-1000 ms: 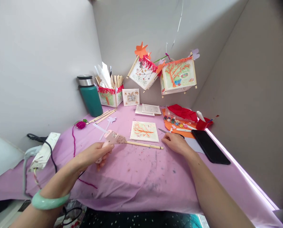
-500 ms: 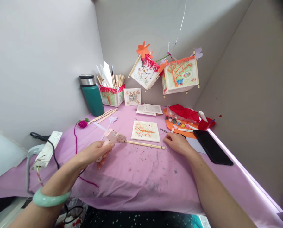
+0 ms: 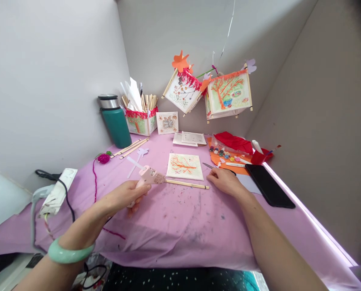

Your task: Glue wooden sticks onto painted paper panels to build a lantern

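Note:
My left hand (image 3: 135, 195) is wrapped round a pale pink glue gun (image 3: 148, 176), its nozzle pointing right at the left end of a thin wooden stick (image 3: 186, 184). A clear glue stick juts from the gun's back. The stick lies along the near edge of a square white panel (image 3: 185, 166) bearing an orange tree drawing. Beside the stick's right end, my right hand (image 3: 224, 180) rests on the table, fingers loosely bent and nothing seen in them. Scissors (image 3: 209, 165) lie just behind it, partly hidden by that hand.
A purple cloth (image 3: 174, 226) covers the table. At the back stand a green bottle (image 3: 116, 125) and a decorated box of sticks (image 3: 138, 123). Decorated lanterns (image 3: 229, 95) hang above. On the right lie a black phone (image 3: 269, 186) and paint pots (image 3: 219, 152); a power strip (image 3: 59, 192) is left.
My left hand has moved slightly right with the glue gun, its nozzle now further along over the stick's left end. My right hand stays by the stick's right end.

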Tool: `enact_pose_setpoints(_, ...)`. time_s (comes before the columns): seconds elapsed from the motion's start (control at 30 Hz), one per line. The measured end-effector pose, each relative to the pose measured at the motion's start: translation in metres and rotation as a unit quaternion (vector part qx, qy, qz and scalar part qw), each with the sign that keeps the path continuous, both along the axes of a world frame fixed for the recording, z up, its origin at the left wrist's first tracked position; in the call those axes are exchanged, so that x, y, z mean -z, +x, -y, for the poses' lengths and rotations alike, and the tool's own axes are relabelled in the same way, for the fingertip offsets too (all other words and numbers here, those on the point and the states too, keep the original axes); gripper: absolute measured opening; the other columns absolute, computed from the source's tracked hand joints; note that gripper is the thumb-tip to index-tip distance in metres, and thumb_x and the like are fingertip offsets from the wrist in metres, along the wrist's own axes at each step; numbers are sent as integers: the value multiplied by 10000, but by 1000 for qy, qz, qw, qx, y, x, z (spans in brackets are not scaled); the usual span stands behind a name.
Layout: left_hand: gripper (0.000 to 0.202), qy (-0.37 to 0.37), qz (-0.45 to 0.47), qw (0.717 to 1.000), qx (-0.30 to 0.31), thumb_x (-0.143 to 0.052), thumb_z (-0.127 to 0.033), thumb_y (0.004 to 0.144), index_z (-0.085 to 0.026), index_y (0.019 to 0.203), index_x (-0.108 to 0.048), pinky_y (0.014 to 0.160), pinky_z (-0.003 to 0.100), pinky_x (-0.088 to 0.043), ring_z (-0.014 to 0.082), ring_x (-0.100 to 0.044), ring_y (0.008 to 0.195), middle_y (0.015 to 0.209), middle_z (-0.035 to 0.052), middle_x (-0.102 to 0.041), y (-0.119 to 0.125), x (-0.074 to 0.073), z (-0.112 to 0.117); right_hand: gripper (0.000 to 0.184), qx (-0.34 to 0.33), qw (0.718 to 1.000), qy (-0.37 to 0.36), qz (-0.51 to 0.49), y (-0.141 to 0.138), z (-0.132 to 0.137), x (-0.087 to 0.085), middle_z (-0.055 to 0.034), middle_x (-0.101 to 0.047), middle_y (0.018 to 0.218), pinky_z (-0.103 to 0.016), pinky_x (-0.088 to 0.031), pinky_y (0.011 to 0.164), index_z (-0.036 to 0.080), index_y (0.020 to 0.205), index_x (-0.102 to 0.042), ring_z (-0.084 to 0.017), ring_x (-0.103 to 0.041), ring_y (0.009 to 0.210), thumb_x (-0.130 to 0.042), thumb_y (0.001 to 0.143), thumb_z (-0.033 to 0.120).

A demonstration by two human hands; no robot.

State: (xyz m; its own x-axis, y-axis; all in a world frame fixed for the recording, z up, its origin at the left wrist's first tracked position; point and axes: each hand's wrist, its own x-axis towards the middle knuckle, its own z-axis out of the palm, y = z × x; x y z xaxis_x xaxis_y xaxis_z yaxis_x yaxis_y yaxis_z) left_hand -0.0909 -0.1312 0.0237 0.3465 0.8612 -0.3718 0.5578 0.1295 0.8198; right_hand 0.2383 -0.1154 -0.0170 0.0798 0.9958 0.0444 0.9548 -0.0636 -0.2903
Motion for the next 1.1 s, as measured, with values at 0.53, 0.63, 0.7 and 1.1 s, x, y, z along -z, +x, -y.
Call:
enact_pose_setpoints(0.53,412,7,-4,998,58,-460,-561,751,-200,577,-368,367,255,-368,122,-436,397,458,-39,-400,22,4,-5,208,6,1000,0,-9,0,1,0,-21,-655,798,-238,-270,573,205,763,-624,-156,-547,737,-467,799,336)
enact_pose_setpoints(0.63,398,11,-7,998,64,-466,-554,745,-197,594,-375,358,252,-374,120,-439,394,463,-45,-402,28,3,-5,198,9,1000,1,-7,0,1,0,-18,-657,805,-239,-272,571,207,766,-622,-157,-548,741,-472,796,333)
enact_pose_setpoints(0.7,395,15,-11,997,69,-464,-554,744,-195,600,-384,355,251,-374,123,-446,397,467,-40,-411,31,2,-6,200,9,1000,2,-2,0,1,0,-21,-657,810,-239,-272,572,206,775,-625,-158,-550,742,-474,797,335)
enact_pose_setpoints(1.1,379,21,-41,994,102,-467,-546,728,-201,594,-382,355,252,-351,125,-427,372,440,-36,-405,56,-6,-4,210,4,1000,0,4,-3,3,-4,-38,-666,834,-241,-261,563,197,780,-629,-164,-558,749,-467,800,330)
